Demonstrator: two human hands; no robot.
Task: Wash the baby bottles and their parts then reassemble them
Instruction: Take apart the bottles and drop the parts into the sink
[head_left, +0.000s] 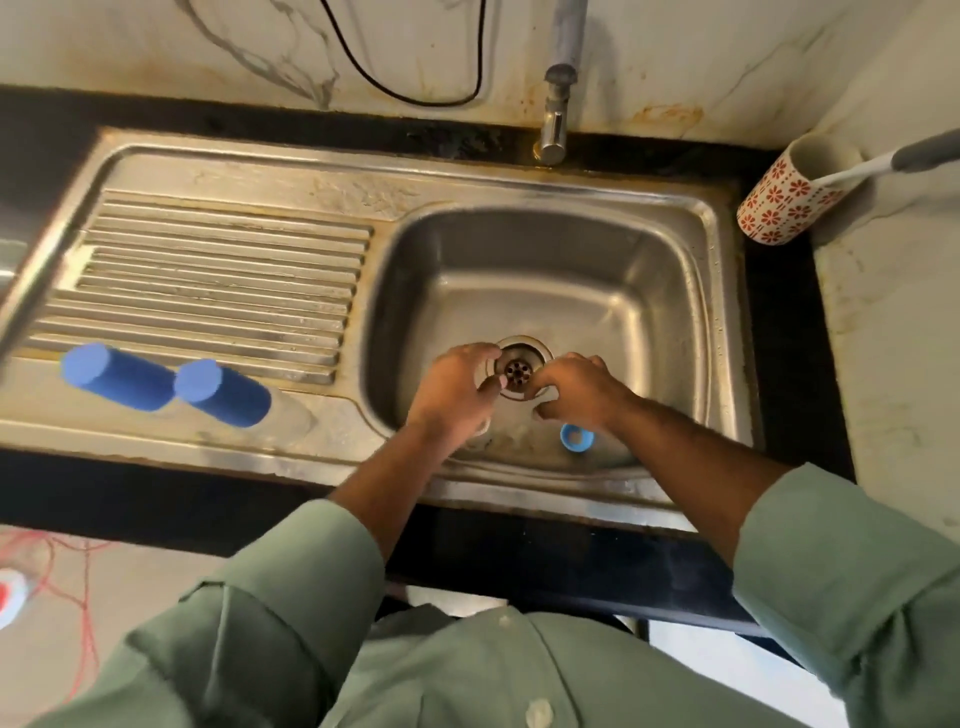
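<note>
1. Stainless steel sink (691, 291), basin at centre right, ribbed drainboard (218, 280) at 9 o'clock; tap (553, 130) at 12 o'clock, no water visible.
2. Two baby bottles with blue caps (117, 376) (223, 392), lying on their sides at the near edge of the drainboard, touching or nearly so. Clear bodies hard to make out. Judged light, rigid plastic, slippery when wet; best taken round the middle of the barrel, not the cap.
3. Blue ring (576, 435), a small bottle part, on the basin floor at 6 o'clock, just beside the right wrist. Judged light; pinch by the rim.
4. Left hand (457, 395) and right hand (579, 387), both low over the drain (518, 371), fingers loosely curled. Whether either grip holds a small clear part: cannot tell.
5. Patterned cup (784, 208) at 2 o'clock on the counter (779, 332), holding a brush (883, 163).
</note>
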